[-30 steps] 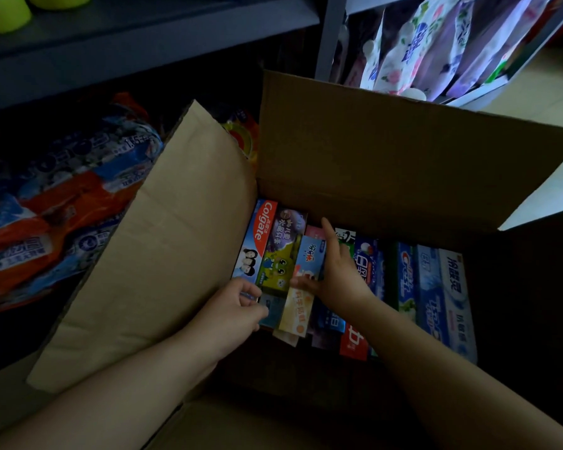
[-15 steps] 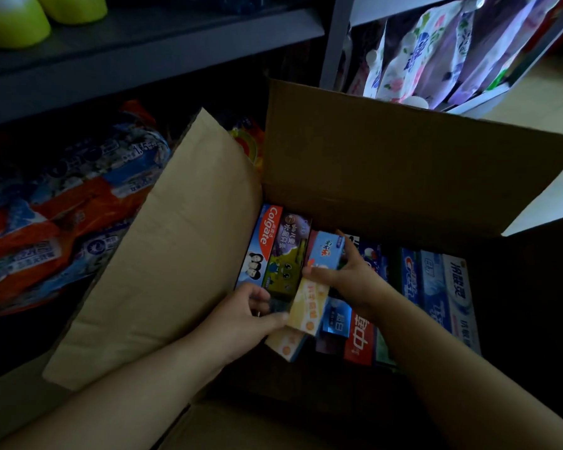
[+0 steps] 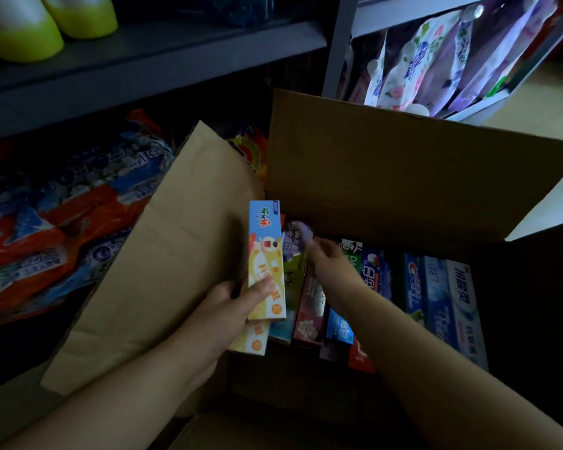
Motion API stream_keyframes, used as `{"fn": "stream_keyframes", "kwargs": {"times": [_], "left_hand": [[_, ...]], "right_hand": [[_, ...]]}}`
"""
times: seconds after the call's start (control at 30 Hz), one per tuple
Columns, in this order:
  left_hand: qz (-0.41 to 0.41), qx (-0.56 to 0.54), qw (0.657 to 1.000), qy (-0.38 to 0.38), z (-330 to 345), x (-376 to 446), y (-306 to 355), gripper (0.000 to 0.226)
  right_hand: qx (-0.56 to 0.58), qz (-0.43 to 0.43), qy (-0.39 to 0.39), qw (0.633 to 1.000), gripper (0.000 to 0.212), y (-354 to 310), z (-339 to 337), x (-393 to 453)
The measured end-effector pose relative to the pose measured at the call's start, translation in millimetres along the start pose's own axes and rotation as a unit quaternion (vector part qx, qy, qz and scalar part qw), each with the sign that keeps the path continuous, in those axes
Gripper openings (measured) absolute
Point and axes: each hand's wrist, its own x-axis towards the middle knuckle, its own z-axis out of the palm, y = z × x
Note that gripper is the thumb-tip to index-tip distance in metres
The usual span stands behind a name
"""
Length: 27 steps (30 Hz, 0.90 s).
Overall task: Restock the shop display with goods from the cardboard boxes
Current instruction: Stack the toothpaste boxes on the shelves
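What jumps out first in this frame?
The left hand holds a yellow-and-blue toothpaste carton lifted upright at the left end of the open cardboard box. The right hand reaches into the row of toothpaste cartons packed side by side in the box. Top left, two lime-green bottles stand on a grey shelf.

Matt brown cardboard box (image 3: 403,177), glossy printed toothpaste cartons (image 3: 436,303) (card, seemingly), shiny plastic packs (image 3: 62,222) beside.

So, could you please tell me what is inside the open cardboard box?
The cardboard box holds toothpaste cartons packed side by side. Whatever lies beneath them is covered; the right hand hides some too.
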Motion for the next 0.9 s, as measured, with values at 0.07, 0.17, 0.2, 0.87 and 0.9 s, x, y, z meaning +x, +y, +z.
{"fn": "stream_keyframes", "kwargs": {"times": [0.07,0.17,0.2,0.87,0.9], "left_hand": [[0.013,-0.012,1.000,-0.003,-2.7,-0.7,2.4,0.025],[0.020,-0.040,0.999,-0.013,-6.8,-0.8,3.9,0.039],[0.020,-0.051,0.998,-0.013,-7.7,-0.9,4.1,0.043],[0.014,-0.057,0.998,-0.032,-8.7,-3.9,2.9,0.038],[0.015,-0.058,0.998,-0.033,-8.7,-3.5,3.4,0.038]], "right_hand": [[-0.111,0.036,0.009,0.993,0.057,11.8,8.8,9.8],[-0.159,0.073,0.023,0.984,0.058,29.0,26.2,25.2],[-0.156,0.071,0.026,0.985,0.062,32.4,31.1,26.9],[0.050,0.058,0.008,0.997,0.057,31.6,23.8,13.5],[0.056,0.062,0.004,0.996,0.050,30.1,21.8,13.3]]}}
